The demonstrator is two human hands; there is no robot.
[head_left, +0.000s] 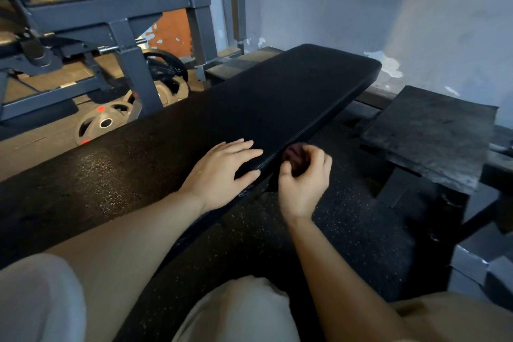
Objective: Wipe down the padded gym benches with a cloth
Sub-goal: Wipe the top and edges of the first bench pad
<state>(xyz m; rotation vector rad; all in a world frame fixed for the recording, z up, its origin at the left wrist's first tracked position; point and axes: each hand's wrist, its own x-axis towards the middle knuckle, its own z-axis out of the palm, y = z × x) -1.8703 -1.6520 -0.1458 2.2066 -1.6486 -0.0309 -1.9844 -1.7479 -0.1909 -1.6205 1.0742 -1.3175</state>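
We are partway into the job, as best we can judge: our right hand [304, 178] is curled round a dark reddish cloth [291, 158], bunched and blurred, at the right-hand edge of the bench pad [277, 97], roughly midway along its length. The cloth sits against the side of the pad, just below the top seam, so we take the side edge to be the part in hand. Our left hand [222, 172] rests flat on top of the pad near that same edge, fingers straight and lightly spread, thumb hooked over the rim, and it seems to steady the pad.

We cannot tell how much of the top is already wiped; the black surface shows no wet streaks or marks either way. The far stretch of the right edge, up to the rounded far end, looks to be left, and the left edge cannot be judged from here.

For room: to the right of the pad the speckled floor [347, 225] lies open below our right hand, but farther along a stack of dark rubber mats [433, 130] sits near the edge and narrows the gap. To the far left stand a grey steel frame [119, 36] and weight plates [111, 122], well apart from our hands
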